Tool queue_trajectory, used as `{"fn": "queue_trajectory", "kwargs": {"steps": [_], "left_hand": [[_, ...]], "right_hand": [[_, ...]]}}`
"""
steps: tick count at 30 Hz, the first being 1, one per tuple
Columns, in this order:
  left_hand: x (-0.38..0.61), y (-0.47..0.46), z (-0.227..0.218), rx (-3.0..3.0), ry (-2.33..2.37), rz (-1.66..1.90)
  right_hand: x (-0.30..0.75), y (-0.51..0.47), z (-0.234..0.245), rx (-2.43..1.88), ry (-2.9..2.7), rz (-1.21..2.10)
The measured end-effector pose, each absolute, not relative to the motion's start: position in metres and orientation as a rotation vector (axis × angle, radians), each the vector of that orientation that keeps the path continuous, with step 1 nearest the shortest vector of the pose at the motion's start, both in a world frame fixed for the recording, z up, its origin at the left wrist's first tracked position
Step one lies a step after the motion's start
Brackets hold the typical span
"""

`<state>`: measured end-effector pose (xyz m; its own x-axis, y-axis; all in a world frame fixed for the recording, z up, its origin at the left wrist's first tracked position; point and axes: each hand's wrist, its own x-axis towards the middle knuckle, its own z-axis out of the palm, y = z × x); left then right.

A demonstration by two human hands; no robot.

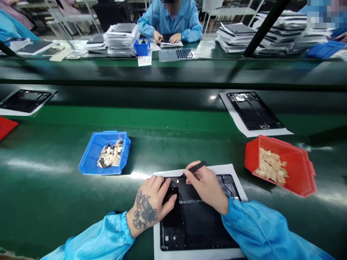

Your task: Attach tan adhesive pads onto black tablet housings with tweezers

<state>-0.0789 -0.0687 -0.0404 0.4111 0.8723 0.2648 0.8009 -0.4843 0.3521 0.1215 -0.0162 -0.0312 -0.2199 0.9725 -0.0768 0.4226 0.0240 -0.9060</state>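
Note:
An opened black tablet housing [208,224] lies on a white sheet [157,249] in front of me, its inner parts showing. My left hand [149,202] rests over its upper left part, fingers apart and fingertips touching the frame near the top edge. Between the thumb and fingers of my right hand [207,184] is a slim black tweezers-like tool [197,166]. Its thin tip points down and left, at the housing's top edge close to my left fingertips. The right hand covers part of the housing, and whatever is at the tip is too small to make out.
A blue bin [88,159] with small tan and dark pieces stands left; a red bin [295,173] with tan pieces stands right. Other tablet housings [257,112] lie on sheets beyond. Across the green bench, a person [173,21] in blue works beside paper stacks [120,39].

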Motion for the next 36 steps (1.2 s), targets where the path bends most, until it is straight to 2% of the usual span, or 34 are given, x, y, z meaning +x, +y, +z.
{"fn": "queue_trajectory", "kwargs": {"steps": [15, 33, 36], "left_hand": [[-0.079, -0.068, -0.038, 2.514, 1.445, 0.716], [-0.068, -0.067, -0.038, 2.478, 1.494, 0.501], [-0.069, -0.068, -0.037, 2.448, 1.5, 0.472]], "right_hand": [[0.12, -0.017, -0.03, -1.432, -1.803, 1.074], [0.123, -0.018, -0.027, -1.423, -1.753, 0.94], [0.124, -0.016, -0.027, -1.405, -1.654, 1.033]]}}
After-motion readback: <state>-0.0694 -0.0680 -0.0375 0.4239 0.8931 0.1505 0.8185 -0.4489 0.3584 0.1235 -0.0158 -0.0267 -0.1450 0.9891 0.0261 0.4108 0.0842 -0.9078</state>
